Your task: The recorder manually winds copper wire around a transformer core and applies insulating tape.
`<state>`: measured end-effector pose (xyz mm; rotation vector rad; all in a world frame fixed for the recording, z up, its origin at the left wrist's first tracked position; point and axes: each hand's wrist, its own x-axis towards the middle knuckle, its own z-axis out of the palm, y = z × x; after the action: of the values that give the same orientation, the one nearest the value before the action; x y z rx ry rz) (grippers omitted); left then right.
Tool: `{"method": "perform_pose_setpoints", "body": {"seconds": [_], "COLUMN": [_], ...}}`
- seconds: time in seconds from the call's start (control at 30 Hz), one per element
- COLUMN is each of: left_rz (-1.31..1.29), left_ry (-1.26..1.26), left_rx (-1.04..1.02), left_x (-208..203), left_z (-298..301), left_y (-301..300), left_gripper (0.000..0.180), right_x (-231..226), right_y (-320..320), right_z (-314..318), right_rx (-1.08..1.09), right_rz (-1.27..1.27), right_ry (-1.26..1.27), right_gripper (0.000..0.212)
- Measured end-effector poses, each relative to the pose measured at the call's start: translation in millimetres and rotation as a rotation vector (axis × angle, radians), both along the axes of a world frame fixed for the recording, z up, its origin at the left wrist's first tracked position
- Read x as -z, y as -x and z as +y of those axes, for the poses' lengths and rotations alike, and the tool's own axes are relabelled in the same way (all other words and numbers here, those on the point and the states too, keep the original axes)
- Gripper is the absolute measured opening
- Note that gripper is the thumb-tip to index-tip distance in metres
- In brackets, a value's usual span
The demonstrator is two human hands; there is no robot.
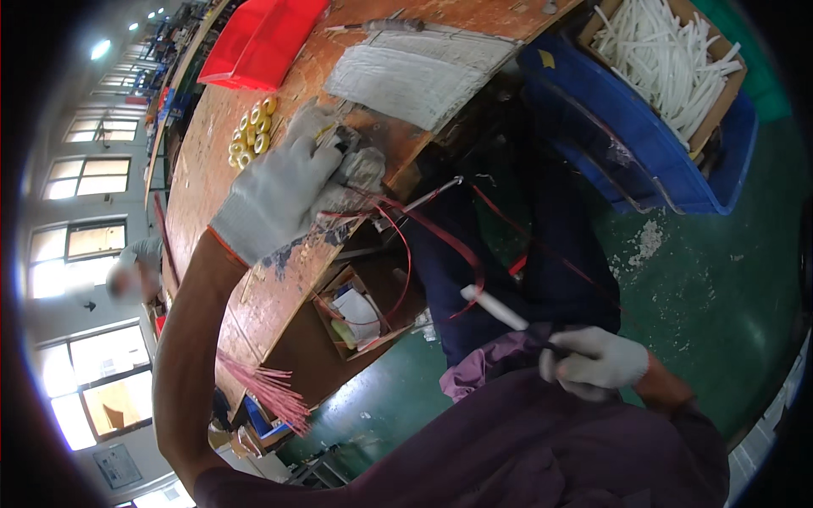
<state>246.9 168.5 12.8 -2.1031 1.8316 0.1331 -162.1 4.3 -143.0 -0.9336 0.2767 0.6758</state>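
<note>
My left hand, in a white knit glove, is at the workbench edge. Its fingers curl over a crumpled, clear and grey bundle; what they grip is hidden. Red strands and a thin metal rod extend from there past the edge, over my lap. Low on the right, my right hand, also gloved, is closed round the dark end of a white rod-like tool. The tool points up and left, above my thighs.
Yellow tape rolls, a red bin and a grey-white sheet lie on the bench. At right, a blue crate carries a box of white strips. Pink strands overhang the bench; a cardboard box sits beneath.
</note>
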Motion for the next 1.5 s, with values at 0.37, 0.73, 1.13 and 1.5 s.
{"method": "perform_pose_setpoints", "body": {"seconds": [0.37, 0.73, 1.13, 1.5], "left_rz": [0.211, 0.19, -0.075, 0.005], "left_ry": [0.447, 0.522, 0.547, 0.103], "left_rx": [-0.091, -0.108, -0.229, -0.4], "left_x": [37.4, 43.6, 22.6, 11.8], "left_z": [1.5, 1.5, -0.3, -9.5], "left_y": [0.0, -0.8, 11.6, 9.9], "left_gripper": [0.009, 0.009, 0.028, 0.025], "right_x": [90.8, 78.4, 194.8, 40.6], "right_y": [-236.3, -202.1, -214.4, -272.9], "right_z": [-28.8, -71.9, -13.0, -167.1], "right_rx": [0.621, 0.47, 0.901, 0.896], "right_rz": [-0.881, -0.281, -0.435, -0.822], "right_ry": [0.921, 0.592, 0.858, 1.704], "right_gripper": [0.025, 0.011, 0.014, 0.011]}}
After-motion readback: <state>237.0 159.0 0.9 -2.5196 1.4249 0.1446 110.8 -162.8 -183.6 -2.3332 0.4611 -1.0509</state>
